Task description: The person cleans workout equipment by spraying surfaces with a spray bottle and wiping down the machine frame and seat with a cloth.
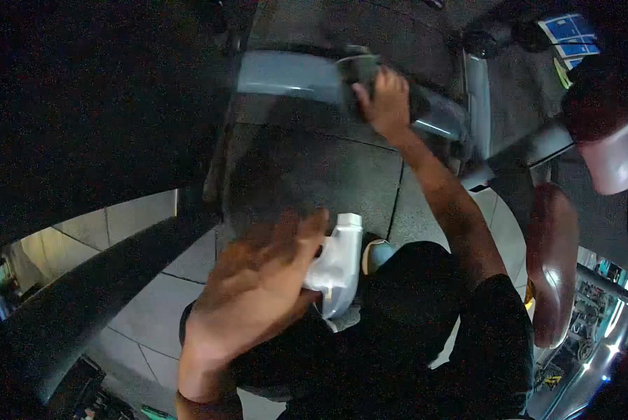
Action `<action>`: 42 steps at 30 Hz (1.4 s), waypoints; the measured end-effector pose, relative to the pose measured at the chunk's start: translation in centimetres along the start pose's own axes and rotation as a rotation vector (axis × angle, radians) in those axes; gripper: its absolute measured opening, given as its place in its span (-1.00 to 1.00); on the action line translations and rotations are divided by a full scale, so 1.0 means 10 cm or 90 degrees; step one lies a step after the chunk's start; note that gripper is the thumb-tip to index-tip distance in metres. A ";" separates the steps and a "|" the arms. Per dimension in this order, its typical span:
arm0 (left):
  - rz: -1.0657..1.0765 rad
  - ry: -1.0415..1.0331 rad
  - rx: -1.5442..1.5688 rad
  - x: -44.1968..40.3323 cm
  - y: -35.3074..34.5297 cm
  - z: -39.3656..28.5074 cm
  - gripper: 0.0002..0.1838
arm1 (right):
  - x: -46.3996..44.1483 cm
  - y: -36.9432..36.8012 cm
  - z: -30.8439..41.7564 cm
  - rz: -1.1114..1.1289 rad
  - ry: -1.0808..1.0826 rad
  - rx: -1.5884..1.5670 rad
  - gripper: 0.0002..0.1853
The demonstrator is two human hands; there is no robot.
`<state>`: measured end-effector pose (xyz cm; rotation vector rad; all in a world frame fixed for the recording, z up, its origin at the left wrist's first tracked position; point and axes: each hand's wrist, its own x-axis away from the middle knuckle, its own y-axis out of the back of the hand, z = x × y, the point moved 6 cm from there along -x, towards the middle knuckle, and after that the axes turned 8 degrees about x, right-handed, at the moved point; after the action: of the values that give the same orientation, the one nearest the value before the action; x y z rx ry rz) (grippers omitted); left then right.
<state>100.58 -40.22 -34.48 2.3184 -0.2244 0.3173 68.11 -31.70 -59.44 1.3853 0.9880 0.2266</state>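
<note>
My right hand (pixel 389 101) is pressed on a dark cloth or pad (pixel 359 73), blurred by motion, against a grey curved tube (pixel 289 73) of a frame. Nearer to me, my left hand (pixel 258 280) is smeared by motion, with its fingers pointing up and right. Beside its fingers a white spray bottle (pixel 343 252) stands out, its cap end upward. How the left fingers meet the bottle is unclear.
Dark red padded cushion (pixel 553 266) at the right, with a pinkish container (pixel 610 159) above it. Blue and white papers (pixel 571 38) lie at the upper right. A dark beam (pixel 104 301) crosses the lower left over floor tiles (pixel 146 322).
</note>
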 end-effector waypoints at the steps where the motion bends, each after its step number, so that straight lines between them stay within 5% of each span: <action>1: -0.001 0.005 -0.005 -0.01 0.02 -0.01 -0.10 | -0.07 0.04 0.28 -0.016 0.043 -0.015 -0.12; 6: 0.010 0.047 0.093 -0.02 0.07 0.07 -0.09 | -0.63 0.08 1.42 -0.029 0.139 -0.073 -0.17; 9: -0.002 0.048 0.051 0.03 0.10 0.08 -0.06 | -1.04 -0.14 1.78 0.129 0.141 -0.089 -0.21; 14: 0.023 0.074 0.008 -0.02 0.13 0.12 -0.11 | -1.47 -0.32 1.82 0.427 0.055 -0.279 -0.26; 21: 0.001 0.105 -0.041 0.04 0.12 0.12 -0.09 | -1.40 -0.45 1.79 0.425 0.008 -0.291 -0.21; 22: -0.002 0.116 -0.026 0.06 0.12 0.11 -0.09 | -1.30 -0.48 1.75 0.425 0.001 -0.293 -0.21; 24: -0.001 0.123 -0.009 0.10 0.07 0.06 -0.09 | -1.11 -0.31 1.53 0.200 0.070 -0.246 -0.18; 29: -0.017 0.087 -0.048 0.04 0.06 -0.20 -0.06 | -0.26 0.10 0.32 0.039 0.150 -0.139 -0.18; 36: 0.025 0.009 -0.004 0.00 0.01 -0.20 -0.09 | 0.70 0.19 -1.50 0.095 0.028 0.031 -0.10; 42: -0.065 -0.031 0.020 0.22 0.02 -0.10 -0.08 | 0.74 0.06 -1.25 0.112 -0.005 0.040 -0.03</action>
<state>102.50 -39.79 -33.05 2.3605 -0.1247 0.2153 64.12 -17.78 -60.63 1.5311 0.8738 0.3238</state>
